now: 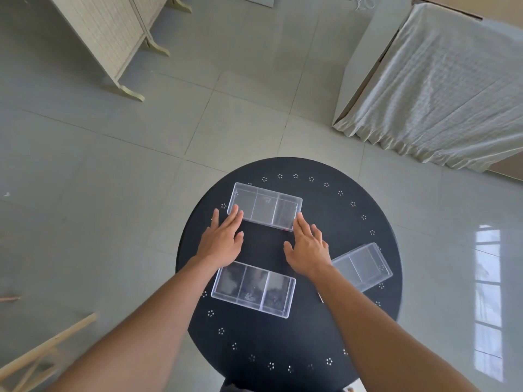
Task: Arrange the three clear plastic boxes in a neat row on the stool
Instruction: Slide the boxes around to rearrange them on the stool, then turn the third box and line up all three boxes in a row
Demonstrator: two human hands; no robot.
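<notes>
Three clear plastic boxes with inner dividers lie on a round black stool (283,340). The far box (265,206) sits toward the back of the seat. My left hand (223,239) lies flat with its fingertips against that box's near-left corner. My right hand (307,247) touches its near-right corner with spread fingers. A second box (253,288) lies close to me, between my forearms. The third box (363,265) rests at the right, turned at an angle, and my right wrist hides its near-left end.
The stool stands on a pale tiled floor (141,165). A folding screen (113,38) stands at the back left, a cloth-draped piece of furniture (441,89) at the back right, and wooden slats (42,352) at the lower left.
</notes>
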